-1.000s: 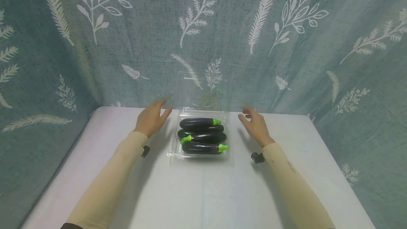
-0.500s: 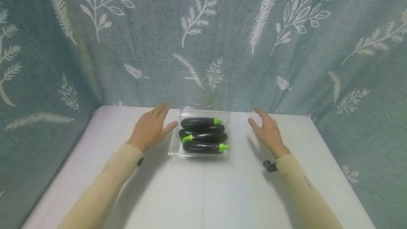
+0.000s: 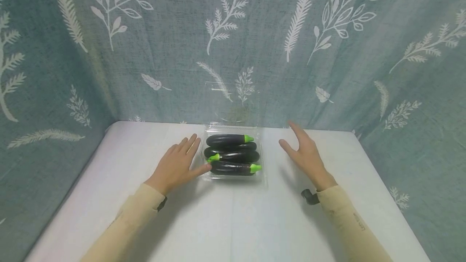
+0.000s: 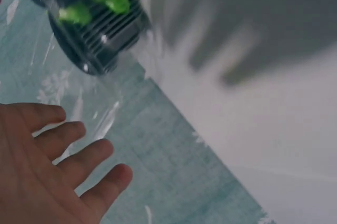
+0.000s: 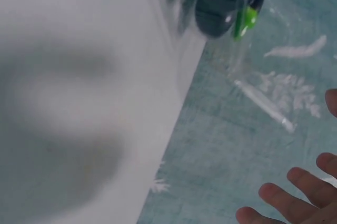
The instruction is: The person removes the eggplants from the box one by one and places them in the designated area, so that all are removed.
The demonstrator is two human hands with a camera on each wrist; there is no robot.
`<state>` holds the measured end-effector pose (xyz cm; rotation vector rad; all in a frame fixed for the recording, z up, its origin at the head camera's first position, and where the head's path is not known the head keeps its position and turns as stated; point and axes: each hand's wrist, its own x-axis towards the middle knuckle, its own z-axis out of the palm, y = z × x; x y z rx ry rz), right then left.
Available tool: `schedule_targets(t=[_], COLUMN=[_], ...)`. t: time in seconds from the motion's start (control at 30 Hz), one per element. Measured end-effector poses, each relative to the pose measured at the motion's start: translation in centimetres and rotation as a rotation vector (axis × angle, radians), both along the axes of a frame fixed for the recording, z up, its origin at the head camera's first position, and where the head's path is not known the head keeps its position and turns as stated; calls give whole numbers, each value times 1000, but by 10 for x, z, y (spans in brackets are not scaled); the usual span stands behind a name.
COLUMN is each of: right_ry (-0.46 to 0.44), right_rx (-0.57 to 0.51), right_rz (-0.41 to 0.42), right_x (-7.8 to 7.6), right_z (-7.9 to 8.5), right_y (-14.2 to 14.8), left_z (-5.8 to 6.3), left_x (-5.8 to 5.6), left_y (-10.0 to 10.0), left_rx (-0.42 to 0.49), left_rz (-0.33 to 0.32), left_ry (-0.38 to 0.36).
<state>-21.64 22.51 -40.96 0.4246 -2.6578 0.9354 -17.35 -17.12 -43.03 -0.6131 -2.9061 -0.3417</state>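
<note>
Several dark purple eggplants (image 3: 234,168) with bright green stems lie stacked crosswise in a clear plastic clamshell container (image 3: 263,181). Its transparent lid (image 3: 233,104) stands raised at the back, in front of the curtain. My left hand (image 3: 176,165) is spread flat beside the container's left side, its thumb tip overlapping the end of the front eggplant in the head view. Nothing is in its fingers, which show straight in the left wrist view. To the right of the container, some way off, my right hand (image 3: 306,153) hovers with thumb and fingers apart, holding nothing.
A white-covered table (image 3: 233,221) carries the container near its back edge. Grey-green curtains (image 3: 174,43) with white leaf prints hang behind and on both sides. Dark wrist cameras (image 3: 310,197) sit under the beige sleeves.
My left hand has come down toward the front along the container's left side, its fingers spreading. My right hand has drawn back to the right and opened wider. Eggplants and lid stay put.
</note>
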Motion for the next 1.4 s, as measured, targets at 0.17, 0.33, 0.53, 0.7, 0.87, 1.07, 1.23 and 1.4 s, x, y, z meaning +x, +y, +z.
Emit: schedule_targets(t=[0.17, 0.33, 0.53, 0.7, 0.87, 1.07, 1.23, 1.4], right_ry=[-26, -29, -48, -53, -63, -9, 2, 37], right_rx=[35, 42, 70, 66, 76, 130, 240, 321], right_rz=[47, 106, 167, 227, 282, 361, 378, 401], right_x=[6, 10, 15, 19, 25, 31, 35, 36], right_z=[8, 13, 14, 10, 4, -3, -7, -9], right_y=[-14, -28, -47, -64, -80, -100, -114, -123], left_z=[-10, -18, -26, -29, -30, -29, -29, -28], left_x=[6, 9, 11, 12, 13, 14, 14, 14], left_y=[2, 4, 6, 7, 7, 7, 7, 7], left_rx=[10, 35, 38, 45, 59, 67, 60, 57], left_rz=[13, 11, 13, 12, 17, 16, 9, 10], left_ry=[-33, -32, -33, -27, -28, -28, -19, -15])
